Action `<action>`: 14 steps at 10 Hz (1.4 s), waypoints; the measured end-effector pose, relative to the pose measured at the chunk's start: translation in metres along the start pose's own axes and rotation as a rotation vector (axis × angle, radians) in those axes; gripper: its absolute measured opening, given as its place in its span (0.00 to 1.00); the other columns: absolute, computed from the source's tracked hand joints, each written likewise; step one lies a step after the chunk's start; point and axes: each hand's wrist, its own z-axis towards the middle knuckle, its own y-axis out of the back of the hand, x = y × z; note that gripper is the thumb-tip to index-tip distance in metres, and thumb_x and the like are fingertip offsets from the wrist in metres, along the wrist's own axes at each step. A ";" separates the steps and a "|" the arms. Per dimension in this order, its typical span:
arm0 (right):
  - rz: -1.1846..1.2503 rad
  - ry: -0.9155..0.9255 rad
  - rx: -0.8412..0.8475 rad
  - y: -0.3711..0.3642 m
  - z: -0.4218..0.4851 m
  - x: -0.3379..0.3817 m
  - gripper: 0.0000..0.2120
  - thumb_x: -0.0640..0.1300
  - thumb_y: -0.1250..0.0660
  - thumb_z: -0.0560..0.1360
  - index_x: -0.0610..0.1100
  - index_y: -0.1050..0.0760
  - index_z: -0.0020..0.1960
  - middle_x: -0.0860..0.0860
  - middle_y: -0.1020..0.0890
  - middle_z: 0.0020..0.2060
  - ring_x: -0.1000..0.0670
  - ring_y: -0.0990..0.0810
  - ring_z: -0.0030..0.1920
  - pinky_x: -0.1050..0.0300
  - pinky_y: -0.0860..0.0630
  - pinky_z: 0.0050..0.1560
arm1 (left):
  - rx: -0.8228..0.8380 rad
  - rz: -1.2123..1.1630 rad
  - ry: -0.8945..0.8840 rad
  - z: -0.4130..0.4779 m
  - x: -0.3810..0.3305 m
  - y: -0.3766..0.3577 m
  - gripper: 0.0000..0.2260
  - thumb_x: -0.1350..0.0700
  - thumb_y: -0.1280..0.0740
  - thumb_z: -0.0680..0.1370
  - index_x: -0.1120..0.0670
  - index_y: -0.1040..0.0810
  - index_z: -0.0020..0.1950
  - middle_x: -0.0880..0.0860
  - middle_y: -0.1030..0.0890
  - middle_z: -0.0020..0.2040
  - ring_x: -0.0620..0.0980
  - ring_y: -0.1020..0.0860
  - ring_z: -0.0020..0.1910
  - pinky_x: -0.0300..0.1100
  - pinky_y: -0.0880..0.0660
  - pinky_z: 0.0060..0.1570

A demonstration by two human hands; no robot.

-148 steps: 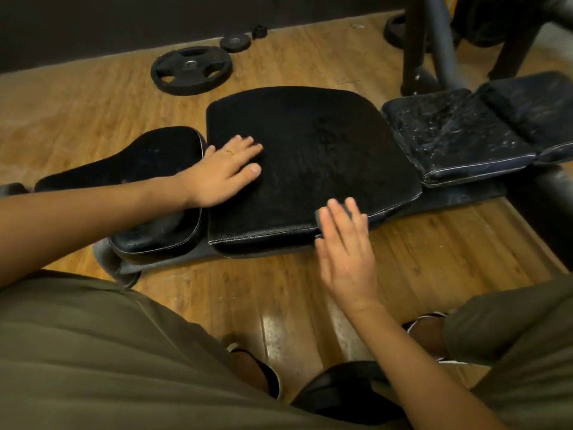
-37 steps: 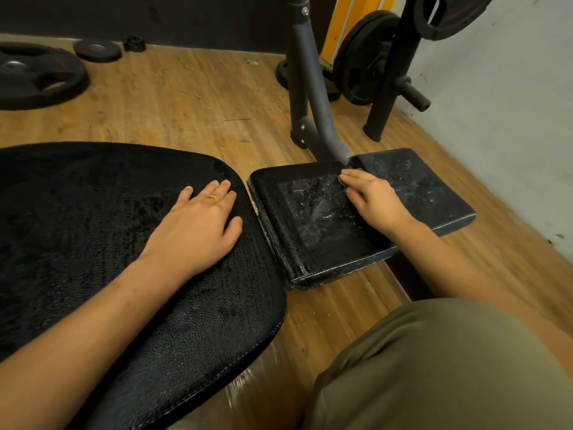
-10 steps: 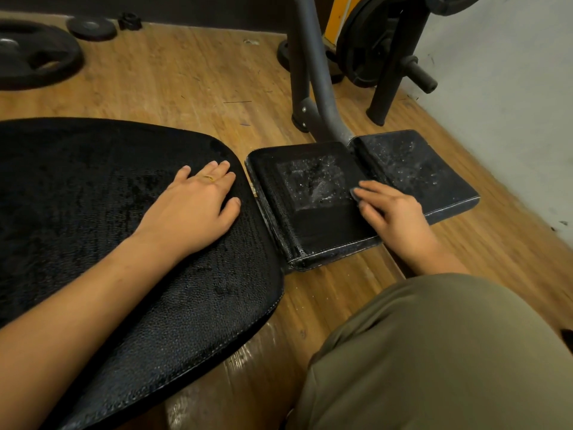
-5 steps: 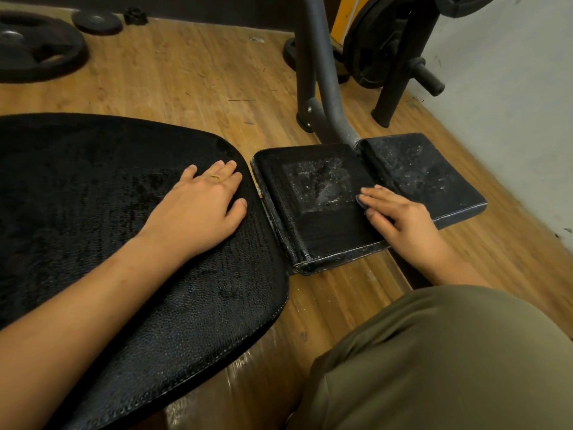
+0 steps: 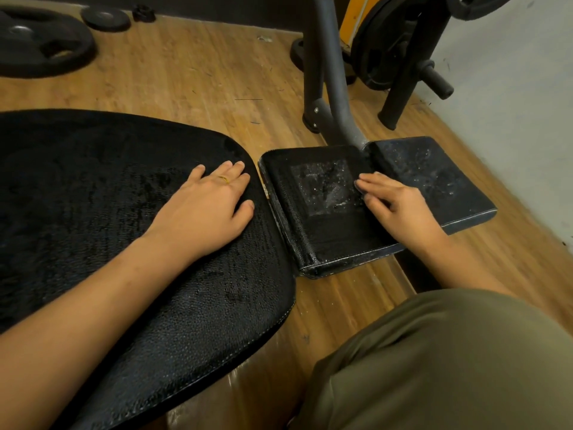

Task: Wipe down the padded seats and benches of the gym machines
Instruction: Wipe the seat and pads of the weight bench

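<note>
Black seat pad may streak if the flat right hand skips dust; left hand flat on adjoining bench.

We are in a gym, down near its wooden floor. We see black iron weight plates lying loose on the boards and more stacked discs hung on a rack by the pale wall. A grey steel machine frame rises beside a black padded surface and two smaller pads.
</note>
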 end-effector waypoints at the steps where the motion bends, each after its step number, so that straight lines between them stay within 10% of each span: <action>1: 0.015 0.014 0.011 0.003 -0.025 0.000 0.17 0.38 0.33 0.80 0.42 0.23 0.68 0.48 0.23 0.68 0.48 0.31 0.74 0.50 0.37 0.76 | 0.002 0.002 -0.004 0.003 0.000 -0.001 0.26 0.45 0.46 0.83 0.55 0.38 0.79 0.53 0.43 0.81 0.49 0.46 0.80 0.53 0.49 0.77; 5: -0.070 -0.010 -0.019 -0.014 0.075 0.006 0.16 0.40 0.36 0.81 0.42 0.22 0.67 0.47 0.23 0.68 0.47 0.26 0.70 0.52 0.33 0.73 | 0.009 0.014 -0.009 -0.004 -0.001 0.001 0.26 0.45 0.47 0.83 0.55 0.39 0.79 0.52 0.43 0.80 0.49 0.46 0.80 0.52 0.50 0.77; 14: 0.003 -0.035 -0.024 -0.005 -0.028 0.012 0.17 0.39 0.34 0.80 0.43 0.23 0.68 0.51 0.24 0.68 0.50 0.32 0.73 0.54 0.38 0.75 | 0.017 0.001 -0.026 0.000 0.000 -0.002 0.26 0.45 0.47 0.83 0.54 0.39 0.79 0.52 0.43 0.81 0.49 0.46 0.80 0.53 0.50 0.77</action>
